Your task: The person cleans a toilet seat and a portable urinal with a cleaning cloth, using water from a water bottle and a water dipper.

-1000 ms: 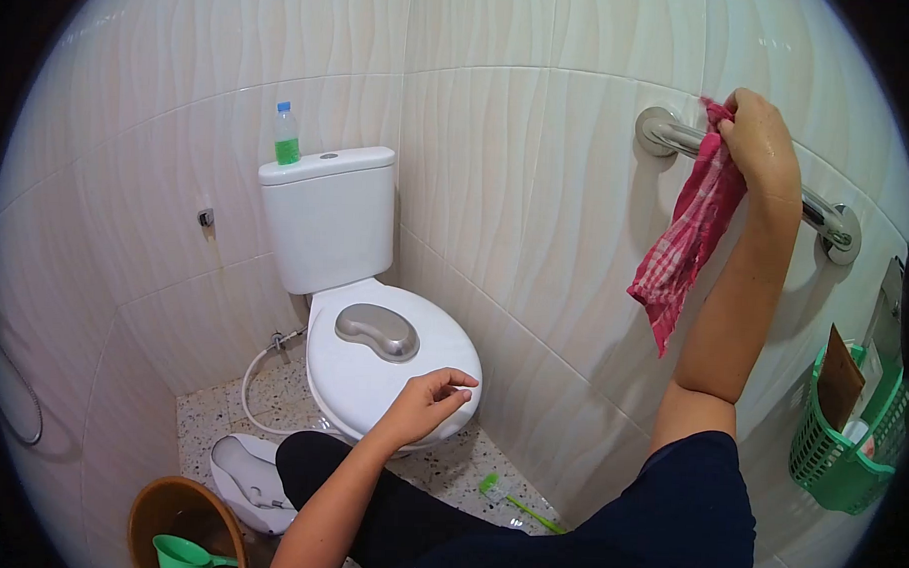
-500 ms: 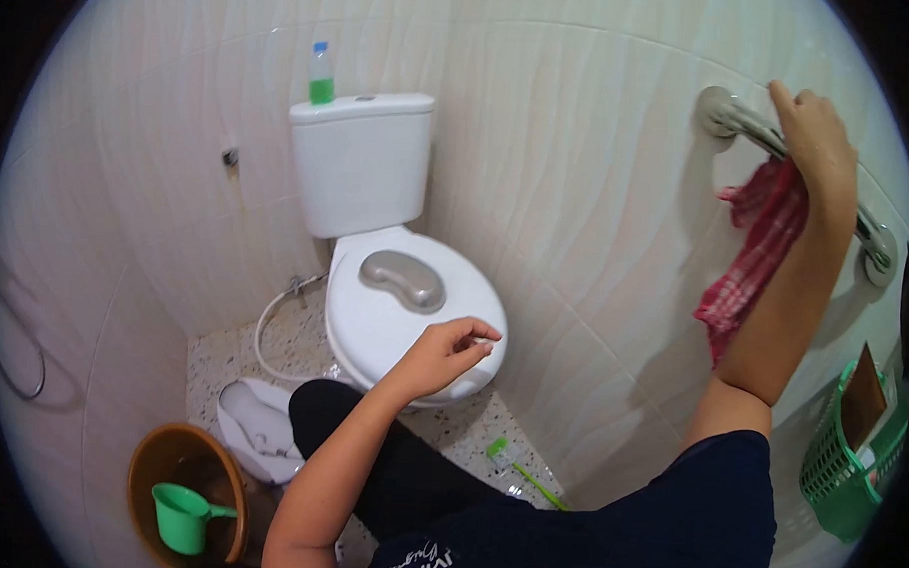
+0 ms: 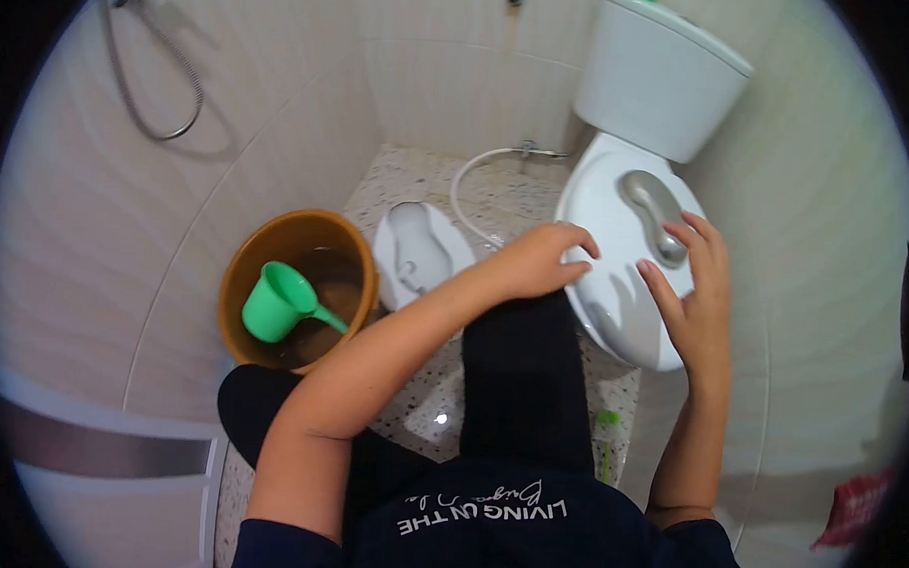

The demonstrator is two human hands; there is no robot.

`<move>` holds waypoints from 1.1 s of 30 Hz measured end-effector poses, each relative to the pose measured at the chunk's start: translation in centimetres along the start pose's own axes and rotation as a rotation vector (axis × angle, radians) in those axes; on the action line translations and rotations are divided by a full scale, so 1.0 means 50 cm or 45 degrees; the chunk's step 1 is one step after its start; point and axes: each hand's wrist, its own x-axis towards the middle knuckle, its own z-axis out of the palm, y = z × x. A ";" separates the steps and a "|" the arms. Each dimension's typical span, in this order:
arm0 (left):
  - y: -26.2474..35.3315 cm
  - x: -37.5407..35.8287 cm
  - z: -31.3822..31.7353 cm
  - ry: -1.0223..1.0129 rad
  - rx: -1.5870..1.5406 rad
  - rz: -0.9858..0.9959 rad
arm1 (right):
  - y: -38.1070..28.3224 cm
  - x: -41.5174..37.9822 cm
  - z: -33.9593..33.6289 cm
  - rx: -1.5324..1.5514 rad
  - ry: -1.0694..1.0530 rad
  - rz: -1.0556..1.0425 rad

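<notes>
The white toilet's closed lid has a smooth grey kidney-shaped piece on top. My left hand hovers by the lid's left edge, fingers loosely bent and thumb apart, holding nothing. Over the right side of the lid, my right hand is open, its fingers spread close to the grey piece's lower end. A red patterned cloth hangs at the far right edge of the view, away from both hands.
A brown bucket at left contains a green dipper. Beside it on the speckled floor lies a white oval object with a curved recess. A green-headed brush lies below the toilet. A shower hose hangs upper left.
My right hand has left the red cloth on the wall rail and come down over the toilet lid. The view has swung left and down; my left hand stays near the lid.
</notes>
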 end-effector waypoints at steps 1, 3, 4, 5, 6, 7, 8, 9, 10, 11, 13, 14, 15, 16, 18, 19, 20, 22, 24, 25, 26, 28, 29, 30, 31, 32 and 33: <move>-0.020 -0.025 -0.039 0.074 0.091 -0.006 | 0.004 0.023 0.045 0.048 -0.017 -0.020; -0.051 -0.084 -0.119 0.158 0.263 -0.036 | 0.004 0.067 0.127 0.198 -0.031 -0.129; -0.061 -0.116 -0.154 0.168 0.368 -0.161 | 0.000 0.091 0.173 0.235 -0.046 -0.144; -0.066 -0.148 -0.180 0.172 0.469 -0.290 | -0.007 0.111 0.220 0.401 -0.114 -0.149; -0.081 -0.181 -0.199 0.181 0.486 -0.325 | -0.015 0.128 0.267 0.565 -0.178 -0.152; -0.107 -0.220 -0.212 0.201 0.620 -0.407 | -0.027 0.142 0.313 0.689 -0.381 -0.030; -0.134 -0.252 -0.220 0.215 0.757 -0.485 | -0.032 0.152 0.363 0.808 -0.583 0.092; -0.156 -0.276 -0.227 0.214 0.772 -0.508 | -0.019 0.149 0.438 0.753 -0.648 0.022; -0.176 -0.296 -0.232 0.204 0.883 -0.585 | -0.001 0.135 0.523 0.692 -0.710 -0.049; -0.191 -0.311 -0.235 0.193 0.991 -0.661 | 0.009 0.120 0.592 0.734 -0.858 0.016; -0.215 -0.322 -0.231 0.173 1.033 -0.735 | 0.035 0.069 0.725 0.745 -1.126 0.089; -0.227 -0.330 -0.224 0.187 1.025 -0.773 | 0.049 0.031 0.786 0.722 -1.247 0.096; -0.236 -0.339 -0.216 0.194 1.013 -0.812 | 0.057 -0.002 0.836 0.721 -1.339 0.104; -0.243 -0.345 -0.212 0.156 0.940 -0.907 | 0.064 -0.039 0.885 0.720 -1.431 0.114; -0.258 -0.372 -0.194 0.134 0.919 -0.956 | 0.076 -0.130 0.988 0.670 -1.461 0.299; -0.265 -0.386 -0.186 0.126 0.898 -0.993 | 0.068 -0.169 1.028 0.608 -1.399 0.296; -0.253 -0.384 -0.187 0.059 0.943 -1.006 | 0.062 -0.209 1.069 0.550 -1.380 0.312; -0.254 -0.382 -0.189 0.086 0.928 -1.012 | 0.038 -0.244 1.108 0.508 -1.367 0.317; -0.254 -0.377 -0.194 0.069 0.903 -1.034 | 0.010 -0.265 1.120 0.335 -1.439 0.420; -0.257 -0.377 -0.195 0.071 0.904 -1.053 | -0.003 -0.265 1.120 0.344 -1.453 0.410; -0.258 -0.377 -0.196 0.049 0.918 -1.035 | -0.013 -0.264 1.117 0.312 -1.422 0.438; -0.266 -0.379 -0.187 0.106 0.910 -1.000 | -0.017 -0.262 1.142 0.296 -1.397 0.472; -0.271 -0.379 -0.181 0.090 0.912 -1.013 | -0.006 -0.254 1.163 0.359 -1.473 0.335; -0.273 -0.380 -0.175 0.153 0.930 -0.996 | -0.001 -0.253 1.181 0.421 -1.545 0.198; -0.276 -0.380 -0.171 0.219 0.951 -0.973 | -0.005 -0.246 1.184 0.433 -1.551 0.207; -0.279 -0.379 -0.167 0.323 0.894 -0.980 | -0.004 -0.239 1.183 0.446 -1.530 0.321; -0.284 -0.381 -0.162 0.315 0.893 -0.984 | -0.002 -0.232 1.177 0.454 -1.504 0.434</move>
